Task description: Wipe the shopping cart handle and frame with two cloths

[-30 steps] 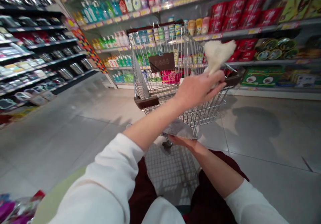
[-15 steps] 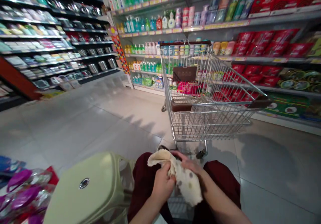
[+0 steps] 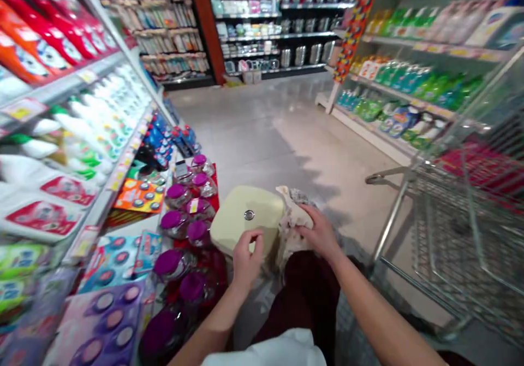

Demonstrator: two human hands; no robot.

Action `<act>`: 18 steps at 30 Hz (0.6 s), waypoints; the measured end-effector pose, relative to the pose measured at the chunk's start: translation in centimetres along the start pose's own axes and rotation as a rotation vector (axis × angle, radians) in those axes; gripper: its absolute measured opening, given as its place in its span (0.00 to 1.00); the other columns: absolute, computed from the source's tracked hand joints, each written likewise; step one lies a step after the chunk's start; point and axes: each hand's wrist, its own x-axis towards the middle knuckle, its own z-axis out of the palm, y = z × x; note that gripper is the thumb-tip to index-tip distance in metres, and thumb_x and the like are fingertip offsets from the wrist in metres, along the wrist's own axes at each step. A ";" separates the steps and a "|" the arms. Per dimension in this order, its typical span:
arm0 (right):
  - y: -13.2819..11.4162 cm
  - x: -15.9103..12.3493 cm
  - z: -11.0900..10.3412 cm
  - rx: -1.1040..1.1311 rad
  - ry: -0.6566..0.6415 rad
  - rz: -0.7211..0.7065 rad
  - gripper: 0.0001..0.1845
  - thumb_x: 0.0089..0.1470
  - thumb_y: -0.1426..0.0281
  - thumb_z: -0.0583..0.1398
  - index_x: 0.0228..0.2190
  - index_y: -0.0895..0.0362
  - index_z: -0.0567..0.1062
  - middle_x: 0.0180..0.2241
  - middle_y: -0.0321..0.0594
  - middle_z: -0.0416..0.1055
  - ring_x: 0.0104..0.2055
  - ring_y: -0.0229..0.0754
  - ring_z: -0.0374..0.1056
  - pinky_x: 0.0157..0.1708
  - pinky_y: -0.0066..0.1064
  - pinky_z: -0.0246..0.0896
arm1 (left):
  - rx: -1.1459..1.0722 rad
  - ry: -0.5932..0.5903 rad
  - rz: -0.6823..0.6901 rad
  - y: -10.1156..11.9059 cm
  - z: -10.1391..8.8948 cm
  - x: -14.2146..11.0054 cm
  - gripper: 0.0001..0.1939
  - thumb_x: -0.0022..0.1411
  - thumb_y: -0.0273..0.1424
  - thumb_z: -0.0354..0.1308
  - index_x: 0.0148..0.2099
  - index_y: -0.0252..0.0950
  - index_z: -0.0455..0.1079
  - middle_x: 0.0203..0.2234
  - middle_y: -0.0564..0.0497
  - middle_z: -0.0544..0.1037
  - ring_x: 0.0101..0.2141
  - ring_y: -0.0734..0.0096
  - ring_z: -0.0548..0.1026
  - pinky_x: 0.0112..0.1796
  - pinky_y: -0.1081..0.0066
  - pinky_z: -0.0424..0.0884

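Observation:
My right hand grips a cream cloth with dark spots, bunched and hanging down at the right edge of a pale yellow-green plastic stool. The stool's flat top has a round metal piece in its middle. Over the near edge of that top is my left hand, its fingers curled in with nothing visible in them. Whether it touches the stool I cannot tell.
Left of the stool stand several clear jars with purple lids. A metal shopping cart is close on the right. Shelves of bottles line the left side, and another shelf unit rises at the right.
The view has swung left and down, bringing the stool to the middle. My left hand has let go of the cloth; my right hand has carried it from between my knees to the stool's side.

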 end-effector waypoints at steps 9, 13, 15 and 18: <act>-1.6 7.5 16.5 -0.447 -0.236 -0.271 0.28 0.56 0.66 0.62 0.59 0.51 0.74 0.49 0.49 0.70 0.51 0.52 0.63 0.50 0.39 0.62 | 0.480 0.420 -0.446 -15.9 -10.3 10.7 0.12 0.65 0.32 0.52 0.48 0.35 0.71 0.45 0.44 0.78 0.46 0.63 0.77 0.54 0.63 0.71; 0.1 6.8 16.8 -0.439 -0.170 -0.341 0.27 0.56 0.64 0.63 0.57 0.52 0.75 0.46 0.49 0.70 0.49 0.52 0.63 0.50 0.40 0.62 | 0.523 0.407 -0.590 -21.5 -12.7 17.2 0.19 0.59 0.30 0.61 0.53 0.32 0.69 0.51 0.38 0.75 0.57 0.54 0.70 0.61 0.56 0.64; 0.3 6.6 16.4 -0.442 -0.156 -0.366 0.26 0.55 0.63 0.64 0.56 0.52 0.76 0.47 0.49 0.70 0.48 0.52 0.64 0.50 0.40 0.63 | 0.516 0.425 -0.695 -23.9 -13.2 19.0 0.23 0.56 0.29 0.65 0.53 0.28 0.68 0.51 0.34 0.75 0.58 0.49 0.70 0.60 0.53 0.64; 0.4 6.5 16.0 -0.448 -0.135 -0.393 0.27 0.54 0.63 0.64 0.56 0.53 0.76 0.49 0.50 0.70 0.50 0.53 0.64 0.51 0.42 0.64 | 0.509 0.521 -0.814 -26.4 -14.2 19.0 0.24 0.64 0.31 0.59 0.58 0.22 0.62 0.54 0.29 0.73 0.57 0.52 0.72 0.58 0.54 0.68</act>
